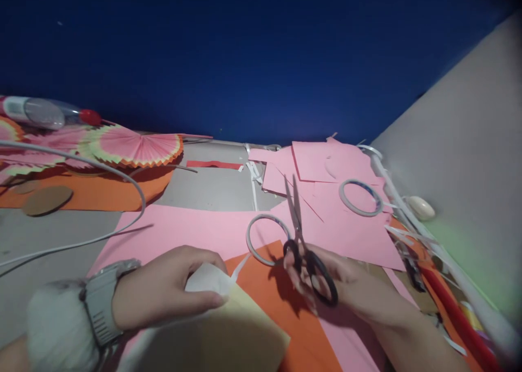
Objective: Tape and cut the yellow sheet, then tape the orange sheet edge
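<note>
My left hand (167, 287), with a grey watch on the wrist, pinches the corner of a pale yellow paper sheet (228, 334) and a white strip sticking out of it. My right hand (342, 285) grips black-handled scissors (304, 241), fingers through the loops, blades nearly together and pointing away from me. The scissors hover over an orange sheet (277, 290) and a tape ring (267, 240). Pink paper (191, 230) lies beneath both hands.
Several pink sheets (326, 171) and a second tape ring (361, 198) lie at the back right. Pink folded paper fans (134, 146), a glue bottle (36, 112), orange paper with brown discs (47, 199) and a white cable (122, 176) sit at left. A wall (468, 160) rises on the right.
</note>
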`<state>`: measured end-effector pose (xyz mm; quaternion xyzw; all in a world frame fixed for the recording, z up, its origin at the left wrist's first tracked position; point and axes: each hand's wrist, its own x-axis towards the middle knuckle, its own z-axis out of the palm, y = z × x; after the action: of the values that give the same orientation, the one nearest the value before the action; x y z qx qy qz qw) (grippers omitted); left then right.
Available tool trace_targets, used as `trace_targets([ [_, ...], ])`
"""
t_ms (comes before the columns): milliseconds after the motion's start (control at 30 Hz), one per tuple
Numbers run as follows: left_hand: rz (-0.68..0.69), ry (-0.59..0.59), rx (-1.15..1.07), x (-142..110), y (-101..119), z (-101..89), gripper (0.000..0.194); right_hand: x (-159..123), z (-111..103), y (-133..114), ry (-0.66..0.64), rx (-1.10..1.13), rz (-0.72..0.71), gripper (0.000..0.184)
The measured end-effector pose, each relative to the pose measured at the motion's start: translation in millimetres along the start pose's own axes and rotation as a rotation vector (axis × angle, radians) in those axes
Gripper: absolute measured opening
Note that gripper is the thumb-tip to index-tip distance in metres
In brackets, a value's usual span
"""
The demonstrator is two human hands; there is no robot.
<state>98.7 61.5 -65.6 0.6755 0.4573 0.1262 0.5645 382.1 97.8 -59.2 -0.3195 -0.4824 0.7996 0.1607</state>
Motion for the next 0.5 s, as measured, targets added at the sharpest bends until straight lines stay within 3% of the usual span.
trace_targets([
  [133, -0.014, -0.052, -0.029, -0.1, -3.4, -3.1, 0.03, -10.4, -1.1, -13.8, -0.178, -0.154, 0.16, 0.036],
  [267, -0.042, -0.019, -0.089, 0.7, -4.8, -2.6, 0.035, -20.2, -9.2, -14.7, -0.247, -0.322, 0.392, 0.048],
  [500, -0.061, 0.025, -0.18, 0.6, -7.5, 0.2, 0.028, -21.2, -13.8, -10.1, -0.303, -0.456, 0.416, 0.057],
])
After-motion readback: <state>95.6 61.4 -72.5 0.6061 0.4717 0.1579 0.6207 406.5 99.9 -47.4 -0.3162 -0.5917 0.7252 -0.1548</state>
